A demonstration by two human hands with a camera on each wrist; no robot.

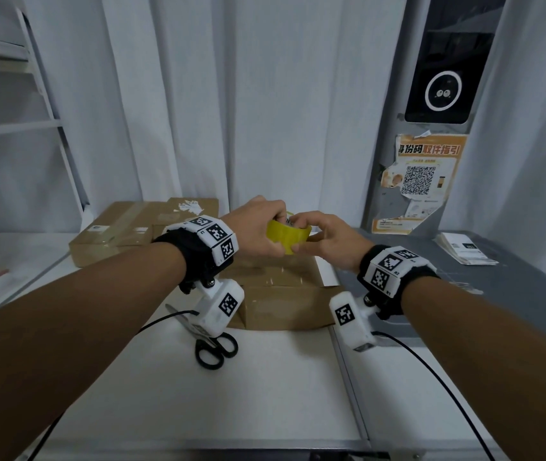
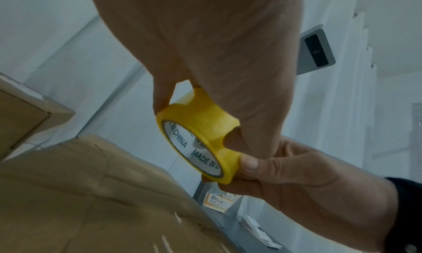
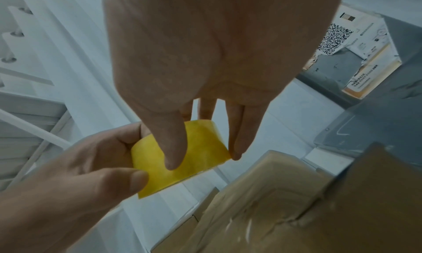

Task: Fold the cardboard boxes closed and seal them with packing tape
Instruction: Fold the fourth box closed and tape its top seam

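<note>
A roll of yellow packing tape (image 1: 287, 235) is held up in the air at the centre of the head view, above an open cardboard box (image 1: 281, 294) whose flaps lie spread on the white table (image 1: 248, 387). Both hands are on the roll: the left hand (image 1: 255, 227) grips it from the upper left with fingers curled over the rim and thumb on the yellow band, and the right hand (image 1: 328, 239) pinches its lower right edge between thumb and curled fingers. In the left wrist view the roll (image 2: 200, 139) shows its white core (printed "MADE IN CHINA"), with the right thumb pressed to the band at the lower right. In the right wrist view the yellow band (image 3: 180, 156) fills the middle, the right thumb laid across it and the left thumb clamped at its lower left corner; whether a loose end of tape has been lifted I cannot tell. Just below and left of the box in the head view lie black-handled scissors (image 1: 215, 351), partly hidden by the left wrist camera. Farther back, at middle left, sit taped cardboard boxes (image 1: 115, 234) side by side. At the right, on the grey counter (image 1: 497, 281), rests a stack of papers (image 1: 464, 247), and above it an orange QR-code poster (image 1: 421, 181) clings to a grey panel.
</note>
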